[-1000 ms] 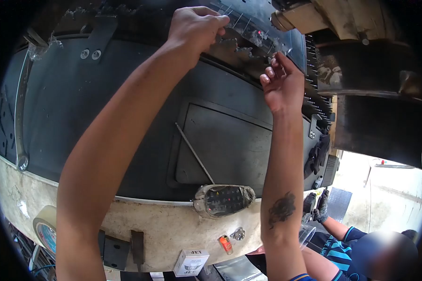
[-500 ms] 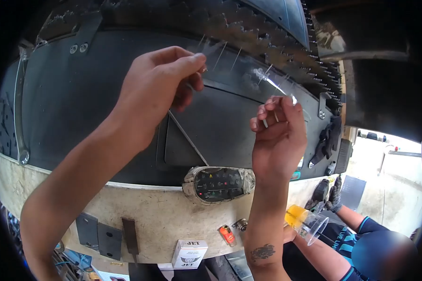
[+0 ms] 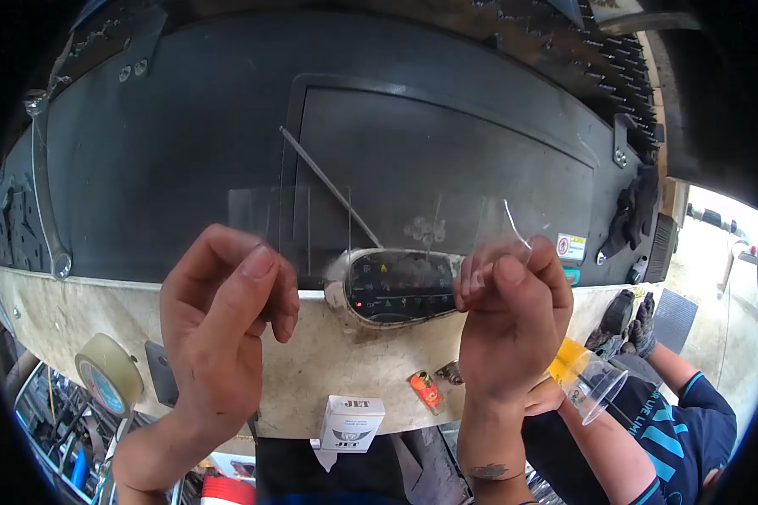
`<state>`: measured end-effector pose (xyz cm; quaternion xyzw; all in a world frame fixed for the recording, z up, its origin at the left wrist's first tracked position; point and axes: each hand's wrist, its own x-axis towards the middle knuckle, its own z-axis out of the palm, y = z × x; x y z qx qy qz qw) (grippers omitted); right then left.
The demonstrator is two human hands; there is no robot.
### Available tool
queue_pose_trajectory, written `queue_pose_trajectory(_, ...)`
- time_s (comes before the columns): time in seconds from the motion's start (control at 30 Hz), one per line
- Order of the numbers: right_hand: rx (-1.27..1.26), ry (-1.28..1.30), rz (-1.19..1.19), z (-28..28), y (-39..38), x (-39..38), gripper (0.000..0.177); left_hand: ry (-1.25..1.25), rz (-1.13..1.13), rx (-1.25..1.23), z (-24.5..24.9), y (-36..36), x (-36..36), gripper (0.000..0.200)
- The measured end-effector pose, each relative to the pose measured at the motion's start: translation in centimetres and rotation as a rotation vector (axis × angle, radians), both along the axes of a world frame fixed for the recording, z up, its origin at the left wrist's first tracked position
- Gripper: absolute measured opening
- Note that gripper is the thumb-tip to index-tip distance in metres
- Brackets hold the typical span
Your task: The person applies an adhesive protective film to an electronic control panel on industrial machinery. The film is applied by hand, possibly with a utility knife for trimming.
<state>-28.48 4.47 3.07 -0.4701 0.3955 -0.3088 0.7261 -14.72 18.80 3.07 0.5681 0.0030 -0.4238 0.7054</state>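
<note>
A clear, thin film [image 3: 328, 219] stretches between my two hands, its creases and edges faintly visible over the dark panel [image 3: 446, 160]. My left hand [image 3: 219, 311] is closed, thumb against the curled fingers, pinching the film's left part. At its right part my right hand [image 3: 518, 311] is also closed, fingertips together, with a bright crinkled edge rising above them. Behind the film and between the hands lies an oval control unit [image 3: 404, 290] with small lit symbols. A thin metal rod [image 3: 328, 185] rests slantwise on the panel above it.
Along the pale ledge [image 3: 312, 337] are a white JET box [image 3: 351, 423], an orange packet [image 3: 425, 391] and a tape roll [image 3: 108, 374]. A wrench [image 3: 44, 185] lies far left, dark gloves [image 3: 632, 210] far right. At lower right, a person's hand [image 3: 546, 396] holds a cup [image 3: 594, 383] of yellow liquid.
Both hands have come down and nearer to me, the left one also leftward. The film now spans the space between them, over the control unit. The view has shifted, bringing the tape roll into sight.
</note>
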Motion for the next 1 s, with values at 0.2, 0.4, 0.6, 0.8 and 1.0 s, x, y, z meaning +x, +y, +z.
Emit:
queue_pose_trajectory(0.2,-0.059,0.104,0.01,-0.1,1.1,-1.0,0.014,0.019,0.036,0.013,-0.3,1.0,-1.6,0.015)
queue_pose_trajectory(0.4,-0.074,0.1,0.016,0.0,1.8,-1.4,0.017,0.085,0.086,0.001,-0.5,1.3,-2.4,0.016)
queue_pose_trajectory(0.6,-0.09,0.093,0.056,0.5,2.8,-1.7,0.019,0.156,0.099,0.04,-0.2,2.3,-2.9,0.016)
queue_pose_trajectory(0.8,0.075,0.017,0.057,1.1,4.0,-1.6,0.018,0.305,0.156,0.008,0.8,3.9,-2.9,0.016)
queue_pose_trajectory(1.0,0.121,0.009,0.19,1.9,6.5,-0.7,0.019,0.408,0.269,-0.059,2.9,7.3,-3.2,0.016)
